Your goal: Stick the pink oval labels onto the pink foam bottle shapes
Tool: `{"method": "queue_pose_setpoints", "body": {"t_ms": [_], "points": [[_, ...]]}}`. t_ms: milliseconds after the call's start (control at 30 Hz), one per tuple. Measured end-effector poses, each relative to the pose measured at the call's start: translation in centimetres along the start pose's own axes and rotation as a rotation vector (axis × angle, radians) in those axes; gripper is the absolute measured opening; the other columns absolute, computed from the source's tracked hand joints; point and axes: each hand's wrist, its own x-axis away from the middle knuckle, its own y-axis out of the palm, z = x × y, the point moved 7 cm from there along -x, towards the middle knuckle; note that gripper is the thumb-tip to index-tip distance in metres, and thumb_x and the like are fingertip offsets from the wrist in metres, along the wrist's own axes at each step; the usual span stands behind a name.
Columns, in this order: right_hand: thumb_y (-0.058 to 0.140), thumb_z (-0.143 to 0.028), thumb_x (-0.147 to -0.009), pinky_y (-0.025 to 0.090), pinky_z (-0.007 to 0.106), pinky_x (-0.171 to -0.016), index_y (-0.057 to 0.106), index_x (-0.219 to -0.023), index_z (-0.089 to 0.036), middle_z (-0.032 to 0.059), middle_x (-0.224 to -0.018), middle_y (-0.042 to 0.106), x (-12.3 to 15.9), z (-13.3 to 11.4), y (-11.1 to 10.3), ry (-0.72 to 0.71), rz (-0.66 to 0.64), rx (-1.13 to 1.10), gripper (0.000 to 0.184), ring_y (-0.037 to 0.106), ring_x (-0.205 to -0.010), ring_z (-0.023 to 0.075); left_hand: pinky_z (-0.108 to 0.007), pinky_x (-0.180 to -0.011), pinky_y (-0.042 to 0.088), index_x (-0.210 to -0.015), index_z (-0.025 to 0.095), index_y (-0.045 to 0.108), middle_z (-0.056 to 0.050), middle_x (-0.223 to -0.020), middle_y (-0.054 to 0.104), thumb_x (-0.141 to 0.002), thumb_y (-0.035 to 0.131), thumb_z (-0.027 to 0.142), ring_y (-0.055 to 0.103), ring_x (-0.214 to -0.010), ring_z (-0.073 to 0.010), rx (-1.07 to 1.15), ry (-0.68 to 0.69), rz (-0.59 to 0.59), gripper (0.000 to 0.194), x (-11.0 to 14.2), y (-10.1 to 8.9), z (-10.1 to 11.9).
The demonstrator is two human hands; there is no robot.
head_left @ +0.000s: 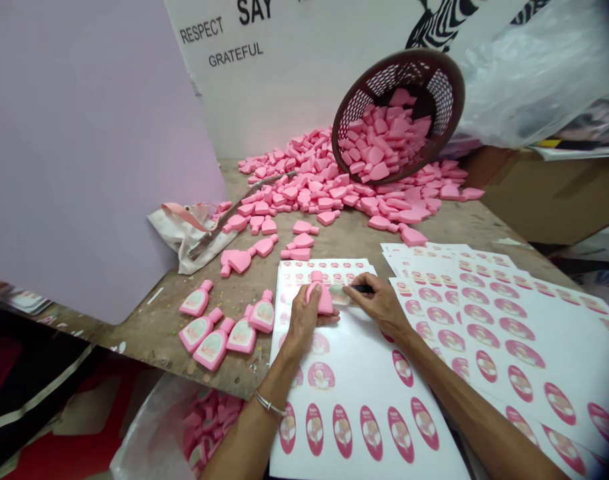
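A small pink toy bottle (324,300) is gripped in my left hand (304,317), its cap end pointing away from me. My right hand (382,303) pinches a thin black-handled tool (363,289). Between the tool and the bottle is a pale, see-through label (340,295); whether it touches the bottle is hard to tell. Both hands are over a white sheet of pink stickers (354,373), with oval ones along the near edge. Left of the sheet, several labelled pink bottles (212,350) lie together on the table.
A brown basket (345,87) lies tipped, pink bottles spilling into a large pile (304,180). More sticker sheets (489,320) overlap at the right. A lilac panel (94,147) stands left. Below the table edge is a plastic bag (144,427) of pink bottles. A cardboard box (549,193) sits right.
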Motion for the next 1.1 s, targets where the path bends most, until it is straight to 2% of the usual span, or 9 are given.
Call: {"method": "queue_pose_setpoints", "body": {"t_ms": [67, 133, 233, 333, 500, 767, 1100], "points": [[0.061, -0.052, -0.078, 0.044, 0.028, -0.054, 0.060, -0.075, -0.019, 0.0009, -0.067, 0.061, 0.2, -0.1, -1.0, 0.113, 0.047, -0.107, 0.033, 0.055, -0.061, 0.0151, -0.031, -0.060, 0.057, -0.100, 0.016, 0.051, -0.001, -0.072, 0.057, -0.079, 0.058, 0.058, 0.065, -0.059, -0.0160, 0.055, 0.003, 0.001, 0.048, 0.0, -0.2, 0.1], [0.062, -0.053, -0.077, 0.045, 0.027, -0.055, 0.066, -0.081, -0.018, 0.0020, -0.071, 0.066, 0.5, -1.0, -1.7, 0.152, 0.036, -0.147, 0.035, 0.057, -0.062, 0.0152, -0.031, -0.061, 0.057, -0.097, 0.014, 0.054, -0.003, -0.071, 0.058, -0.080, 0.052, 0.064, 0.064, -0.060, -0.0163, 0.093, -0.001, 0.003, 0.053, 0.3, -0.1, 0.4], [0.064, -0.051, -0.077, 0.050, 0.030, -0.064, 0.073, -0.089, -0.021, 0.0035, -0.086, 0.072, 1.4, -3.0, -1.6, 0.150, -0.039, -0.162, 0.033, 0.063, -0.074, 0.0186, -0.032, -0.061, 0.057, -0.092, 0.011, 0.060, -0.009, -0.077, 0.064, -0.080, 0.043, 0.070, 0.064, -0.064, -0.0184, 0.132, -0.020, -0.023, 0.063, 1.1, 0.4, 1.0], [0.064, -0.048, -0.078, 0.052, 0.034, -0.075, 0.074, -0.089, -0.023, 0.0030, -0.091, 0.074, 2.4, -4.9, -1.0, 0.139, -0.069, -0.183, 0.029, 0.066, -0.083, 0.0219, -0.031, -0.059, 0.057, -0.096, 0.012, 0.064, -0.012, -0.088, 0.068, -0.079, 0.041, 0.073, 0.066, -0.069, -0.0204, 0.169, -0.038, -0.047, 0.067, 1.9, 0.9, 1.6], [0.063, -0.045, -0.080, 0.053, 0.035, -0.071, 0.074, -0.088, -0.023, 0.0037, -0.089, 0.074, 3.1, -7.2, -0.4, 0.072, -0.052, -0.188, 0.026, 0.067, -0.080, 0.0225, -0.032, -0.062, 0.058, -0.101, 0.013, 0.064, -0.011, -0.088, 0.070, -0.081, 0.041, 0.071, 0.068, -0.073, -0.0208, 0.246, -0.042, -0.078, 0.065, 2.9, 1.2, 2.0], [0.062, -0.043, -0.081, 0.051, 0.034, -0.070, 0.073, -0.087, -0.023, 0.0038, -0.087, 0.073, 3.2, -7.9, -0.5, 0.014, -0.030, -0.121, 0.023, 0.065, -0.076, 0.0205, -0.029, -0.062, 0.058, -0.110, 0.017, 0.062, -0.009, -0.094, 0.069, -0.086, 0.033, 0.069, 0.067, -0.074, -0.0182, 0.197, -0.012, -0.090, 0.065, 3.6, 1.1, 2.7], [0.062, -0.041, -0.083, 0.049, 0.033, -0.068, 0.072, -0.087, -0.024, 0.0037, -0.087, 0.072, 3.1, -8.6, -0.4, -0.025, -0.033, -0.072, 0.020, 0.063, -0.077, 0.0191, -0.027, -0.054, 0.056, -0.113, 0.020, 0.060, -0.008, -0.087, 0.068, -0.086, 0.030, 0.069, 0.068, -0.067, -0.0181, 0.190, -0.046, -0.092, 0.063, 3.6, 0.7, 2.5]]}}
